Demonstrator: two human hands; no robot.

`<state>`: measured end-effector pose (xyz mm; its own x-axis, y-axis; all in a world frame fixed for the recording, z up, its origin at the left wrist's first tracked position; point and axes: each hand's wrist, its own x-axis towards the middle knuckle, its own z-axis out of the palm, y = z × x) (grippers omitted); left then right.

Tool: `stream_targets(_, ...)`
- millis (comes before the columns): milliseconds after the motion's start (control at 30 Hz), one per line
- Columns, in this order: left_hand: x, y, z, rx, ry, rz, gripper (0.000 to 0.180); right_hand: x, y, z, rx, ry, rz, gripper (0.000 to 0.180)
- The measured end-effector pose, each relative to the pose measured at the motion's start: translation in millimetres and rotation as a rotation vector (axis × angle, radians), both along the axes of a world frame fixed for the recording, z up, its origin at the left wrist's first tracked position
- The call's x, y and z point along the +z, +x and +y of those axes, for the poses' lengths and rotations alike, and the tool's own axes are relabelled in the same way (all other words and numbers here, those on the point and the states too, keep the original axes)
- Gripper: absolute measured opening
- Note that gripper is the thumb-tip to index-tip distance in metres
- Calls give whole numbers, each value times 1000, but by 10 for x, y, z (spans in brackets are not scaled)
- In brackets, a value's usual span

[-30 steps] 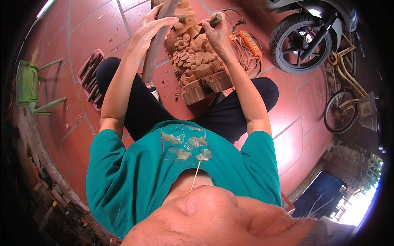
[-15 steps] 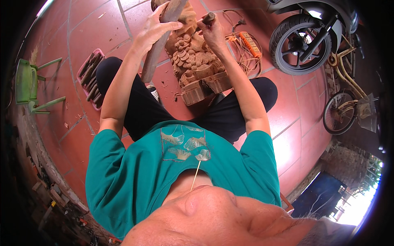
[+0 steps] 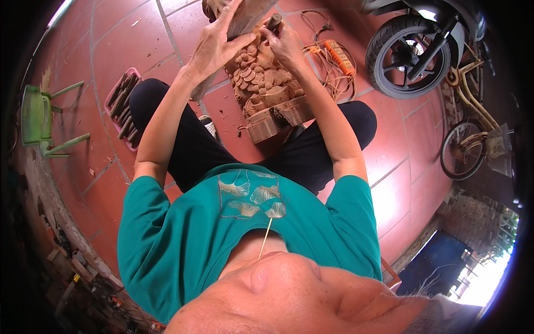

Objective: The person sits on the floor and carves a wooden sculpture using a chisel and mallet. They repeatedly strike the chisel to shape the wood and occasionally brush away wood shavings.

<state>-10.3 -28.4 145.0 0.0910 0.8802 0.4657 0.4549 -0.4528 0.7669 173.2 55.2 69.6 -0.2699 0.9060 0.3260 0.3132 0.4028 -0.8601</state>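
Observation:
A brown wood carving [image 3: 271, 93], covered with rounded coin-like shapes, lies on the floor between my knees. My left hand [image 3: 214, 54] is closed round a long grey-brown wooden mallet [image 3: 247, 18], a bar-like piece slanting over the carving's left side; its lower end shows below my wrist. In my right hand [image 3: 285, 45] is a chisel, its round wooden handle [image 3: 273, 22] pointing up, close to the mallet. The chisel's blade is hidden behind my fingers, so I cannot tell whether it touches the wood.
A pink basket [image 3: 107, 103] of several dark-handled tools stands beside my left knee. An orange power strip [image 3: 339, 57] with tangled cord lies right of the carving. Beyond are a motorbike wheel [image 3: 408, 55], a bicycle [image 3: 464, 147] and, far left, a green plastic chair [image 3: 36, 114]. Wood chips dot the tiles.
My left hand and the mallet have moved right, and the mallet tilts closer to the chisel handle. My right hand has shifted slightly left. The carving stays put.

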Motion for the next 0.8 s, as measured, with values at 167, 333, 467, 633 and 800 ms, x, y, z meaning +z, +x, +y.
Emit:
stream_targets(167, -44, -51, -44, -34, -49, 398, 83, -81, 3, 28, -66, 97, -119, 21)
stream_targets(333, 44, -59, -33, -11, -111, 329, 84, -49, 11, 9, -21, 33, -41, 21)
stream_targets(467, 229, 30, -68, -3, 42, 203, 81, -22, -16, -5, -5, -10, -26, 22)
stream_targets(633, 309, 8, 12, -27, -153, 597, 81, -6, -12, -65, -54, 220, -157, 23)
stream_targets(800, 486, 31, 182, -170, -204, 745, 84, -71, 24, 19, -98, 285, -100, 29)
